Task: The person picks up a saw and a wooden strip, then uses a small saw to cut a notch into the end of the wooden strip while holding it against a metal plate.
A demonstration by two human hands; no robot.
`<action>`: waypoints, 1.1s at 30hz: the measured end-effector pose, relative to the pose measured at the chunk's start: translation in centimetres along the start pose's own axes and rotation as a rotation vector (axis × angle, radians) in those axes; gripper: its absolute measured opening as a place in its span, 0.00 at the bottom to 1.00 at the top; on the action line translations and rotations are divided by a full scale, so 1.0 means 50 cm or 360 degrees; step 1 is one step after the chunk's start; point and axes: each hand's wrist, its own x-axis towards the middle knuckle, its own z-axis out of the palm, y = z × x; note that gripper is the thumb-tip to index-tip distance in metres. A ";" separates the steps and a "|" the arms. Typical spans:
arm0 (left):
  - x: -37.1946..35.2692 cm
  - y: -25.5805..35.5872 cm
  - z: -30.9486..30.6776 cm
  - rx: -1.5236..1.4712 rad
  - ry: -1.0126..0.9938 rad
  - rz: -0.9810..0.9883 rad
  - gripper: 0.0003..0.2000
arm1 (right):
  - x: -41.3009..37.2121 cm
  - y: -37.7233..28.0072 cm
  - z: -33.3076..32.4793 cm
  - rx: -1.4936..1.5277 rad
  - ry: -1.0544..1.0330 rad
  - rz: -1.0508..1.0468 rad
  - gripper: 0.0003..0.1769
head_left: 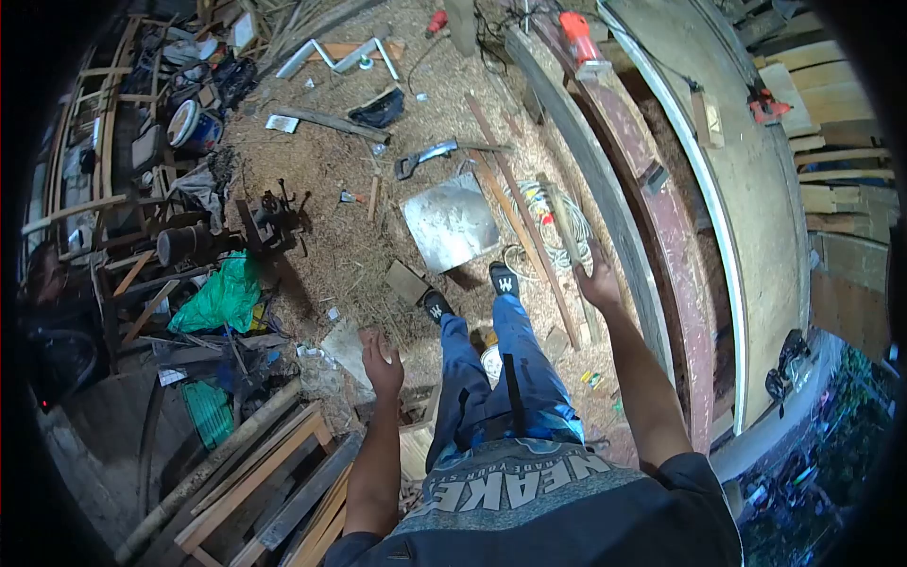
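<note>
My left hand (382, 367) hangs in the air on the left of my legs, fingers loosely bent and apart, holding nothing. Below it in view is a pale flat slab (346, 352) on the floor. On the other side, my right hand (599, 285) is out with thumb and fingers spread, also with nothing in its grasp. A wooden stick (567, 227) overlaps its fingertips in this view, with a coil of pale cable (529, 213) beyond. A shiny metal sheet (450, 223) lies in front of my feet, and a handsaw (425, 158) rests just past it.
Long timber beams (605, 180) run along the right, beside a workbench (756, 217) carrying a red power tool (769, 110). An orange-red tool (580, 42) stands on a beam. Scrap wood, a bucket (194, 126) and green sheeting (222, 295) crowd the left. Shavings cover the floor.
</note>
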 end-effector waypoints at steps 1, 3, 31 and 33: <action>-0.017 -0.007 -0.041 0.0028 -0.0032 -0.0011 0.30 | -0.029 -0.026 -0.003 0.0022 -0.0013 0.0001 0.39; 0.095 0.020 0.083 -0.0068 -0.0051 0.0028 0.29 | 0.072 0.017 -0.003 -0.0085 0.0118 -0.0086 0.37; 0.509 -0.302 0.488 0.0134 -0.0006 0.0173 0.33 | 0.380 0.194 0.633 -0.0179 -0.0075 -0.0324 0.39; 0.611 -0.307 0.561 0.0180 0.0055 0.0290 0.32 | 0.472 0.240 0.701 -0.0286 -0.0087 -0.0329 0.38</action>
